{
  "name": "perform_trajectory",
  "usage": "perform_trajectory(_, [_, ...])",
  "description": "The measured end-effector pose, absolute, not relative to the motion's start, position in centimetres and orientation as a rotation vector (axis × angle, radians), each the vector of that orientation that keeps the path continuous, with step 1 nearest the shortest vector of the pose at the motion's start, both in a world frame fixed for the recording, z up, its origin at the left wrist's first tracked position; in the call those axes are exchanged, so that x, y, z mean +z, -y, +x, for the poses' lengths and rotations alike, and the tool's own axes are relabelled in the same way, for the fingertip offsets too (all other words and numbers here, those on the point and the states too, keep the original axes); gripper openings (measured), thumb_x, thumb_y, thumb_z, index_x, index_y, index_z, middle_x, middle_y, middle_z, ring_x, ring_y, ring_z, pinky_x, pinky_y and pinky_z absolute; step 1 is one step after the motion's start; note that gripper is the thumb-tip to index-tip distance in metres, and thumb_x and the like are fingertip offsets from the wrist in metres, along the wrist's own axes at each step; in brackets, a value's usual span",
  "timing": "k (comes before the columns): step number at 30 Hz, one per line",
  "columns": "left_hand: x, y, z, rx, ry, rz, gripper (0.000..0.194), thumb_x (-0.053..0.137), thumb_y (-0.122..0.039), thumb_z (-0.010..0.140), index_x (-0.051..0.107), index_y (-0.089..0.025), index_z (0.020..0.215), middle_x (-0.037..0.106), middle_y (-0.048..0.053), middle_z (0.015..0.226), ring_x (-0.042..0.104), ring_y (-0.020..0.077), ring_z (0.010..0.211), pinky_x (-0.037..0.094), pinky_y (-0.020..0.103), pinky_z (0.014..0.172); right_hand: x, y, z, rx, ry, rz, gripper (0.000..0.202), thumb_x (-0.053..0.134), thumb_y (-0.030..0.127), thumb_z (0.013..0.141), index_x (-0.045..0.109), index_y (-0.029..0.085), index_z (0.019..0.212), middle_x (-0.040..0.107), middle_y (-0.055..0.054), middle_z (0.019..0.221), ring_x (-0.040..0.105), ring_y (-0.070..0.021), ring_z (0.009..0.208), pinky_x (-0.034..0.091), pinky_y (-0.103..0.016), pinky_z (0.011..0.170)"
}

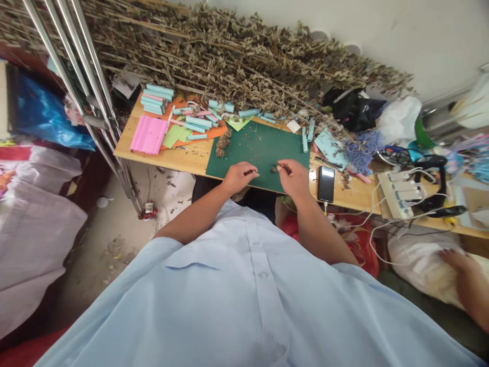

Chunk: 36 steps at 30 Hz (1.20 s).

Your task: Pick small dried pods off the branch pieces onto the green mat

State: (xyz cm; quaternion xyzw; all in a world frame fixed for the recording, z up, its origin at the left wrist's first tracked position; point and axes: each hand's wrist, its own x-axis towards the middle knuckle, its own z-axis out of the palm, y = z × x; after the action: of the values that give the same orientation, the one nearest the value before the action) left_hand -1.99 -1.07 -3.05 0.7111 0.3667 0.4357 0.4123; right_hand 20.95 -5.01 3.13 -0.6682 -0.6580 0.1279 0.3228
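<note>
Over the near edge of a green mat (263, 142), my left hand (240, 178) is closed with thumb and fingertips together. Whatever may be between them is too small to make out. To its right, my right hand (294, 178) pinches a small clump of dried brown leaves (281, 167). The two hands are apart. A larger roll of dried leaves (223, 142) lies on the mat's left side. Leaf crumbs are scattered across the mat.
Long dried leafy stalks (229, 51) are heaped along the back. Paper rolls (198, 122) and a pink paper stack (150, 134) lie left. A phone (326, 183), blue-purple string (361, 150) and a power strip (395, 193) are right. Metal poles (87, 97) stand left; another person's arm (469, 285) shows right.
</note>
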Motion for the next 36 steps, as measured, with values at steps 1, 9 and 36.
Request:
perform_trajectory(1, [-3.0, 1.1, -1.9, 1.097, -0.944, 1.784, 0.013, 0.078, -0.030, 0.091, 0.080, -0.018, 0.093, 0.076, 0.006, 0.091, 0.068, 0.0155, 0.083, 0.053, 0.029, 0.081, 2.6, 5.0, 21.8, 0.321, 1.710, -1.799, 0.023, 0.064, 0.031, 0.090, 0.078, 0.021, 0.105, 0.078, -0.009, 0.099, 0.068, -0.0236, 0.079, 0.057, -0.043, 0.084])
perform_trajectory(9, [-3.2, 1.0, -1.4, 1.082, -1.031, 1.782, 0.015, 0.078, -0.034, 0.092, 0.079, -0.019, 0.095, 0.077, 0.005, 0.089, 0.069, 0.0164, 0.084, 0.054, 0.030, 0.084, -0.7, 5.5, 23.3, 0.310, 1.784, -1.882, 0.019, 0.065, 0.033, 0.090, 0.077, 0.022, 0.099, 0.077, -0.011, 0.102, 0.068, -0.0262, 0.086, 0.058, -0.045, 0.087])
perform_trajectory(36, [-3.6, 0.9, -1.9, 1.080, -0.866, 1.822, 0.021, 0.069, -0.037, 0.099, 0.080, -0.018, 0.099, 0.076, 0.006, 0.091, 0.068, 0.0162, 0.087, 0.052, 0.028, 0.082, 6.2, 4.3, 16.6, 0.662, 2.002, -1.585, 0.015, 0.065, 0.034, 0.093, 0.078, 0.025, 0.090, 0.076, -0.005, 0.092, 0.067, -0.0220, 0.084, 0.053, -0.037, 0.079])
